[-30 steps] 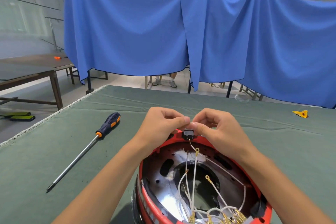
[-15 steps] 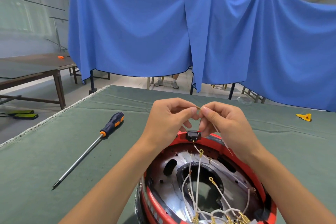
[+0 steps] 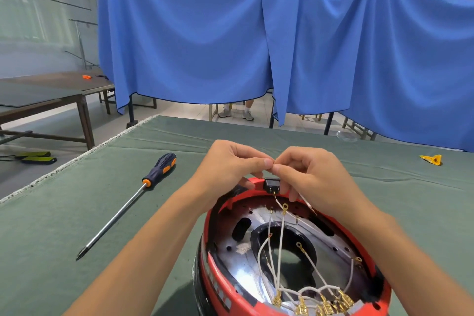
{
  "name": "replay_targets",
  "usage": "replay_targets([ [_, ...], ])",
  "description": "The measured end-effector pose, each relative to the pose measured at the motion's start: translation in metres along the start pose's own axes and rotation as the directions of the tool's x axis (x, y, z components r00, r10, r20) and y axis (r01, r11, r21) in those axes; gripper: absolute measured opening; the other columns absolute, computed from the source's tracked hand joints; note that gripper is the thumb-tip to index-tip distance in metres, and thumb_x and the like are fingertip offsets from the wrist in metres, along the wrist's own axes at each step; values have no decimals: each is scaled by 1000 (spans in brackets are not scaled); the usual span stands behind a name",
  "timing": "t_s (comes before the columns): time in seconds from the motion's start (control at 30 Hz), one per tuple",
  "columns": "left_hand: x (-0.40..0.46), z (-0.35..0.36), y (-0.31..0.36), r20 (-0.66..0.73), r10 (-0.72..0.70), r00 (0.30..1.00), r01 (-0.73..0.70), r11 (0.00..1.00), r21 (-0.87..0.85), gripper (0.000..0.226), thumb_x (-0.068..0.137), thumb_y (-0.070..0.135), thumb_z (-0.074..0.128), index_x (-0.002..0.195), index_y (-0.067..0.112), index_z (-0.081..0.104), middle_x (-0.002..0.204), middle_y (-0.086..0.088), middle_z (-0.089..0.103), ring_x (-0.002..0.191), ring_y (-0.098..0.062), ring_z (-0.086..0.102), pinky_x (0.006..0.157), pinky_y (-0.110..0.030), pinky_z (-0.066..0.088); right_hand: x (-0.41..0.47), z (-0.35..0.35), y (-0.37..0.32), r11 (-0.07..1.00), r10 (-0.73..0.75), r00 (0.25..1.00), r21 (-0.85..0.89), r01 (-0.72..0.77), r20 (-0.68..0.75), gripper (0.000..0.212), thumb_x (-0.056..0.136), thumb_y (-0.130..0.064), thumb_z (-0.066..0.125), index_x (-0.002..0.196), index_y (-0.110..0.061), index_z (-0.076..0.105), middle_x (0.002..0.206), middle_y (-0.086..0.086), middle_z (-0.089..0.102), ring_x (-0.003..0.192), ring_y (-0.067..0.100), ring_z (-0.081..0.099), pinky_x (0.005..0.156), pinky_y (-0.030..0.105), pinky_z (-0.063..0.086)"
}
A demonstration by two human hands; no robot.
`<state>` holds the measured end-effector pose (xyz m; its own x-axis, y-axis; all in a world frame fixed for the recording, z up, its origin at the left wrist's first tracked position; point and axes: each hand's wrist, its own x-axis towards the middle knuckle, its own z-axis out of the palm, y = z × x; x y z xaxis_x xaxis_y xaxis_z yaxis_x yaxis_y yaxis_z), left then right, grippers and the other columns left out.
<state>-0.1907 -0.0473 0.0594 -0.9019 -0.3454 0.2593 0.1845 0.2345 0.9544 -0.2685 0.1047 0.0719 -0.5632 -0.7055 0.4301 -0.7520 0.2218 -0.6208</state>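
Two hands meet fingertip to fingertip just above the far rim of the red housing (image 3: 208,228). Your left hand (image 3: 230,169) and right hand (image 3: 315,177) each press thumb against forefinger. Between them sits the end of a thin white wire (image 3: 305,201). The end itself is hidden by your fingertips, so it only appears that both hands pinch it.

The white wire runs down from under your right hand into the open housing. There, other wires (image 3: 280,246) with brass terminals (image 3: 302,306) lie over the metal plate (image 3: 246,272). A small black switch (image 3: 272,184) sits in the rim just below your fingertips.

The screwdriver (image 3: 128,213) lies on the green table cover (image 3: 64,226) to your left, well apart from the housing, its tip toward you.
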Motion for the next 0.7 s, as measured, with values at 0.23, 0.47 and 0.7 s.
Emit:
replay_targets([
  [0.23,4,5,-15,-179,105,978,0,862,508,14,82,24,69,96,21,72,87,9,70,88,-7,64,79,-24,51,0,4,1,979,103,994,-174,-105,-20,24,83,-16,63,59,-18,63,46,-5,61,42,1,52,59,26,49],
  [0.47,2,10,-21,-162,-63,985,167,616,770,18,87,34,63,103,29,71,104,-4,70,101,-28,62,87,-37,50,2,1,-4,967,175,979,-171,-191,-102,25,78,-22,66,53,-24,64,51,-12,61,55,2,55,51,20,42],
  [0.7,0,11,-20,-288,-9,958,259,461,848,16,86,19,56,72,14,50,73,-3,46,77,-32,47,62,-32,33,17,18,-1,913,257,966,-324,-247,-11,18,78,-22,62,60,-20,65,61,-6,64,71,20,62,66,33,52],
])
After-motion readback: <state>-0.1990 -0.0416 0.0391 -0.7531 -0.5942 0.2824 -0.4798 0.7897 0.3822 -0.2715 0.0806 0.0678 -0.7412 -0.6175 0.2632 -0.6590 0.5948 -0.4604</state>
